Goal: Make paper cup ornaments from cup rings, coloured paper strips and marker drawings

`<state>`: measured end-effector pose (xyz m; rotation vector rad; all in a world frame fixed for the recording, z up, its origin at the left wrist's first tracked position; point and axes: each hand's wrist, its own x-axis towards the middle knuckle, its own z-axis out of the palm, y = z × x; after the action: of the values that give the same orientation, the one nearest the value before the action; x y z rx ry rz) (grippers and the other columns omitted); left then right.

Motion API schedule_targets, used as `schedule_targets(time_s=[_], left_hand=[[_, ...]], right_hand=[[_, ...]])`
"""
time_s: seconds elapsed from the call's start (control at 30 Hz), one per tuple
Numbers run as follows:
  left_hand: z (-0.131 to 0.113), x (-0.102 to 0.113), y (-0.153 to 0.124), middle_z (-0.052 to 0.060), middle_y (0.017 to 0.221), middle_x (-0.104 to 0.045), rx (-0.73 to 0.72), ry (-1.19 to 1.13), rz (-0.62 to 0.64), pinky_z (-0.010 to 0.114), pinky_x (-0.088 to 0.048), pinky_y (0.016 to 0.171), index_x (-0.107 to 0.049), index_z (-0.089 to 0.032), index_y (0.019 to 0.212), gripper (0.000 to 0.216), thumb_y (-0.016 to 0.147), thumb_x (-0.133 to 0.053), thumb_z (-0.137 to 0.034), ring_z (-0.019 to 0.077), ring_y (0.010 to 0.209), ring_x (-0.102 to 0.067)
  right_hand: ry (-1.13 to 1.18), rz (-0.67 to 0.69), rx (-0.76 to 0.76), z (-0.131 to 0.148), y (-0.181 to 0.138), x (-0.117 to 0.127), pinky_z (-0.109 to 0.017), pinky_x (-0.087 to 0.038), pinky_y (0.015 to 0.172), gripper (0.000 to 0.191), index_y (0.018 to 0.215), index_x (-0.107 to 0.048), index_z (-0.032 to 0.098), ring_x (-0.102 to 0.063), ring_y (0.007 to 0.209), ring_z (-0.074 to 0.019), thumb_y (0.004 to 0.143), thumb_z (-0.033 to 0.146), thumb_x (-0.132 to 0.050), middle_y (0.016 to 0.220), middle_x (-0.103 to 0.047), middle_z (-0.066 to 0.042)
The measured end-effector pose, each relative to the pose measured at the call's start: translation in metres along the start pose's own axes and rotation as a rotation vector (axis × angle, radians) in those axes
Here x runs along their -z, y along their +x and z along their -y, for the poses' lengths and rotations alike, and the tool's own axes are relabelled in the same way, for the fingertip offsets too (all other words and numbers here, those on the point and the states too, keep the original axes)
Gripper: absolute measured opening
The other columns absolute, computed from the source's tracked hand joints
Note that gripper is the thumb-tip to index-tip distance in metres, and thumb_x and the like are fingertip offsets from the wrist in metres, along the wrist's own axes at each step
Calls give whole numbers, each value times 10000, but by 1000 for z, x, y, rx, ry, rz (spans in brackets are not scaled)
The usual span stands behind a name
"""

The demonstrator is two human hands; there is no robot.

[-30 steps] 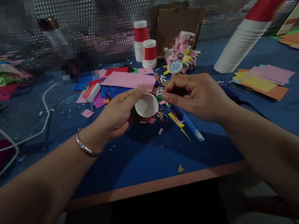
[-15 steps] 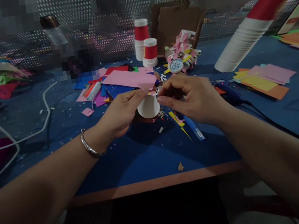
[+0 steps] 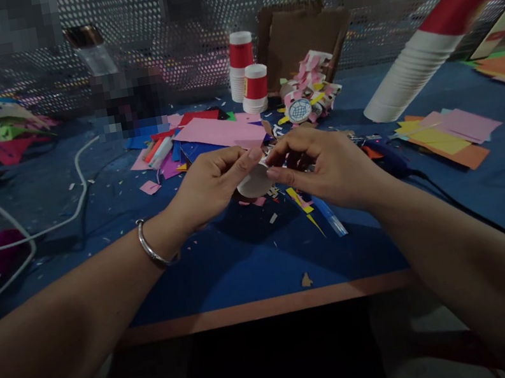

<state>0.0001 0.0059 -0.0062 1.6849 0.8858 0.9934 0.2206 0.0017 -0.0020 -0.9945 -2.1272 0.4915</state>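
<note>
Over the middle of the table, a white paper cup (image 3: 254, 182) is tilted between my two hands, and part of it is covered by my fingers. My left hand (image 3: 215, 182), with a silver bangle at its wrist, is closed on the cup's left side, thumb on top. The thumb and fingertips of my right hand (image 3: 318, 162) are pinched at the cup's right edge. Beneath the hands lie paper scraps, a yellow paper strip (image 3: 303, 201) and a clear-blue stick (image 3: 328, 215). Pink paper (image 3: 218, 131) lies just behind them.
Red-and-white cup stacks (image 3: 240, 55) stand at the back, beside a paper-covered craft piece (image 3: 309, 92) and brown cardboard (image 3: 300, 39). A long leaning cup stack (image 3: 412, 72) is at right, near coloured paper sheets (image 3: 451, 136). A white cable (image 3: 79, 179) crosses the left side.
The cup has tipped in my hands, so its round white face shows less. My left thumb has shifted to the right, closer to my right fingertips.
</note>
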Motion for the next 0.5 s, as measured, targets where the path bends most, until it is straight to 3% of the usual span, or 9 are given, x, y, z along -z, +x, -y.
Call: schedule_targets(time_s=[0.13, 0.23, 0.33, 0.5], left_hand=[[-1, 4, 1, 42, 745, -738, 110, -225, 16, 236, -554, 581, -753, -157, 822, 475, 883, -817, -624, 140, 636, -690], [-3, 10, 3, 37, 843, -770, 153, -399, -2, 265, -625, 671, -776, -162, 876, 329, 816, -921, -451, 158, 746, -736], [-5, 16, 3, 27, 899, -794, 125, -426, -25, 267, -643, 762, -790, -166, 910, 316, 707, -1001, -284, 158, 822, -762], [-5, 18, 1, 14, 891, -809, 30, -371, -5, 292, -643, 844, -793, -183, 947, 352, 675, -1016, -190, 164, 858, -784]], right_hand=[[63, -1, -18, 0, 1, 3, -317, -455, 666, 317, 964, -742, 171, -602, 721, -157, 946, 487, -758, 869, -702, -42], [121, -30, -51, -1, 3, 7, -305, -433, 637, 433, 954, -733, 169, -588, 720, -151, 912, 595, -793, 862, -706, -42], [136, -55, -71, -1, 4, 10, -301, -425, 623, 487, 930, -728, 171, -580, 719, -150, 882, 649, -809, 857, -705, -41], [175, -84, -58, 5, 4, 12, -286, -429, 602, 440, 898, -726, 184, -564, 697, -140, 874, 610, -834, 816, -695, -22]])
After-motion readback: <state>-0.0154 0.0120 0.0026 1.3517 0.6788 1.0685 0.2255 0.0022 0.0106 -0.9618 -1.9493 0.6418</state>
